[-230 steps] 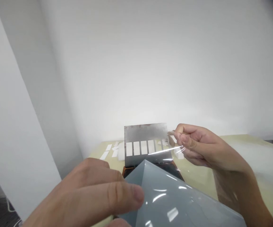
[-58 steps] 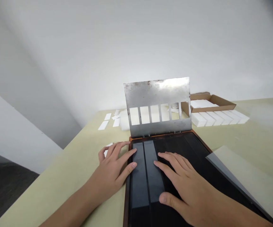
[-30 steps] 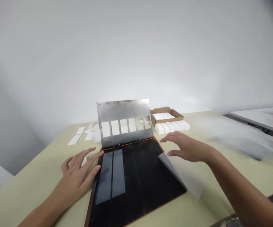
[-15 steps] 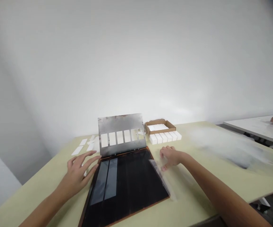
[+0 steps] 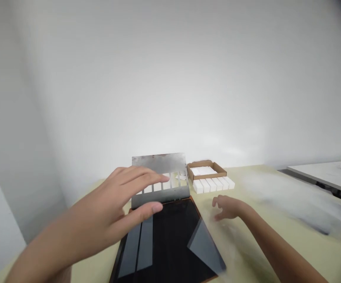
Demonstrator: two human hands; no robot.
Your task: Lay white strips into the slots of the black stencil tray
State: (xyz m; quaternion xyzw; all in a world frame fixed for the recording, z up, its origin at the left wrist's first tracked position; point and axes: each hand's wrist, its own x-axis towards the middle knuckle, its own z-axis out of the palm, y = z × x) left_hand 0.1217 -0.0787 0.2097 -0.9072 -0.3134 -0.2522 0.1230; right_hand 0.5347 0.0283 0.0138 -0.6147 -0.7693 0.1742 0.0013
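Head view. Clock directions are taken from the centre of the frame, with 12 straight ahead.

Left hand [image 5: 105,204]: raised over the far edge of the black board, at about 11 o'clock, fingers extended and released, thumb apart, grasping nothing. It hides most of the lower half of the steel stencil plate [image 5: 158,163], which stands hinged upright at the board's far edge, its rectangular windows partly visible.

Right hand [image 5: 226,208]: at about 3 o'clock, fingers loosely curled, not clenched, with nothing visible in them. It is near the upper corner of the clear film sheet [image 5: 204,247]; blur prevents telling whether they touch. The sheet lies across the lower right edge of the black board [image 5: 170,239], which has a copper-coloured rim. Two long translucent strips [image 5: 144,247] lie side by side on the board's left half.

Beyond, at about 1 o'clock, stands an open cardboard tray [image 5: 207,170] holding white pieces, with a row of white blocks [image 5: 213,185] just in front of it. All of this rests on a pale yellow table [image 5: 276,208].
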